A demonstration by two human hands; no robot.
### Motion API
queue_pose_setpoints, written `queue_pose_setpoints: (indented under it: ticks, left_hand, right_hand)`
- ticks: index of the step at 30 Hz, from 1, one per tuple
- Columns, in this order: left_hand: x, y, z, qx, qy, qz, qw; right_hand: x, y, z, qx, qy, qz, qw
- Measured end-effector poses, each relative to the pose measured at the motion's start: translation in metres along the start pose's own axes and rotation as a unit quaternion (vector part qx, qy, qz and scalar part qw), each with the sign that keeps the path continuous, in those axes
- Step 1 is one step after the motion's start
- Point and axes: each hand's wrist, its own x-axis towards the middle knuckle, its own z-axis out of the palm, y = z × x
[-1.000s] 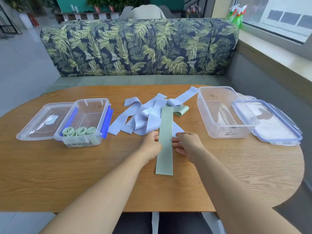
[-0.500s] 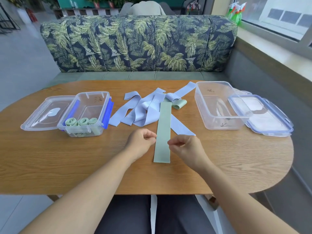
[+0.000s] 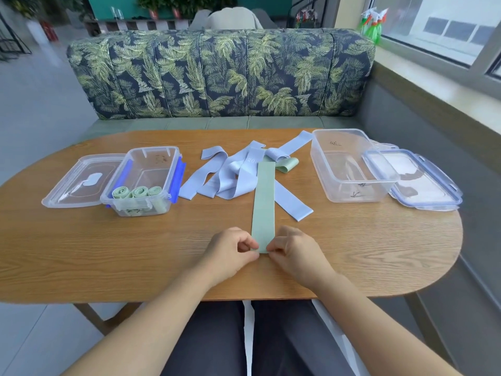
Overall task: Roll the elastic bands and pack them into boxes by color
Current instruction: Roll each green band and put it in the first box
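Band (image 3: 263,202) end between fingers (image 3: 249,240)

1. Your wooden table (image 3: 81,253) carries everything.
2. On your left, a clear box (image 3: 151,149) touches its lid (image 3: 78,183).
3. In the middle lies a heap of blue bands (image 3: 233,180), with one green band (image 3: 264,202) flat across it.
4. On your right, a second box (image 3: 349,191) sits against a blue-rimmed lid (image 3: 423,183).

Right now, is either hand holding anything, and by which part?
Yes: the left hand and right hand pinch the green band by its near end, one at each corner.
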Motion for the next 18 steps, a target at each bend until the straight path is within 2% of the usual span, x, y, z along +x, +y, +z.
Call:
queue_pose_setpoints:
  ticks: [10, 18]
  left_hand:
    - [0.003, 0.003, -0.001, 0.102, -0.049, 0.051, 0.992]
    - [0.015, 0.012, -0.011, 0.108, -0.119, -0.027, 0.987]
  right_hand:
    - [-0.001, 0.005, -0.003, 0.014, -0.022, 0.015, 1.0]
    - [0.012, 0.007, -0.016, 0.094, -0.113, 0.14, 0.979]
